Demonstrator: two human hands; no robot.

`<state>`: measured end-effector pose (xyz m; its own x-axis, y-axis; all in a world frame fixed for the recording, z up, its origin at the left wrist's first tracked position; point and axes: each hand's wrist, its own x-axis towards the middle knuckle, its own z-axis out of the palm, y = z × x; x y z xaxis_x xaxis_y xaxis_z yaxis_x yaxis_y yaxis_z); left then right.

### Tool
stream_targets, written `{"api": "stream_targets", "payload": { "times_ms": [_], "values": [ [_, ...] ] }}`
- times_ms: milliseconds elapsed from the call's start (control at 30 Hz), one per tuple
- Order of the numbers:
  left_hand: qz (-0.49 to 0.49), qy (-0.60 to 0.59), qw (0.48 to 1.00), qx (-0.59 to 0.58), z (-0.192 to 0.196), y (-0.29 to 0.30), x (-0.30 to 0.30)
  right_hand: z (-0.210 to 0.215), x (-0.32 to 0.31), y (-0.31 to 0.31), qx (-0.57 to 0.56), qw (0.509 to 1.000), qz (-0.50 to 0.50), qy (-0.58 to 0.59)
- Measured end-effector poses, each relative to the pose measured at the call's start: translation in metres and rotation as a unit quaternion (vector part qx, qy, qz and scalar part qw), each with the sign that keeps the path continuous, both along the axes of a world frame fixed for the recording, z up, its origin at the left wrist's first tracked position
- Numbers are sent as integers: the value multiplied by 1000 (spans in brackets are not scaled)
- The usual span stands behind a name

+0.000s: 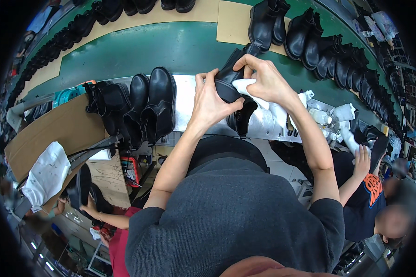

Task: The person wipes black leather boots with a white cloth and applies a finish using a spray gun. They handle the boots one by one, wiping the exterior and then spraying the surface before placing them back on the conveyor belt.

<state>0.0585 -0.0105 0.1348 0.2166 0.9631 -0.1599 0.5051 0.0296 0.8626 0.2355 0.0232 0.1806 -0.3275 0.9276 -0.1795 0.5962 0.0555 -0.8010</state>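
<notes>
A black leather boot (227, 73) is held tilted over the metal work strip, its heel end toward me. My left hand (208, 102) is closed around its near end, thumb below and fingers on its left side. My right hand (269, 81) pinches a white cloth (243, 86) against the boot's right side, and its bent forefinger rests on the leather. Just beneath, a second black boot (241, 121) stands at the strip's near edge with its opening toward me. My hands and the held boot partly hide it.
Several black boots (159, 99) lie on the left by a cardboard sheet (60, 134). White bottles (320, 116) and rags stand at the right. Beyond, boots line a green conveyor belt (171, 46). Co-workers are near both sides; one's hand (362, 162) is at the right.
</notes>
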Motion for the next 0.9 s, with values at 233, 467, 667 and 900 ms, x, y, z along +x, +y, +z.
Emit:
{"api": "stream_targets", "payload": {
  "times_ms": [233,467,667,900],
  "values": [
    [-16,0,1000,0,-2,7,-1,1,0,5,-14,1000,-14,-14],
    [-17,-3,1000,5,-4,6,1,3,-1,3,-17,999,-32,-21],
    [-25,4,1000,11,-4,5,1,2,3,2,-2,1000,-11,-19],
    [-29,8,999,10,-4,4,2,9,0,2,-8,999,-16,-39]
  ]
}}
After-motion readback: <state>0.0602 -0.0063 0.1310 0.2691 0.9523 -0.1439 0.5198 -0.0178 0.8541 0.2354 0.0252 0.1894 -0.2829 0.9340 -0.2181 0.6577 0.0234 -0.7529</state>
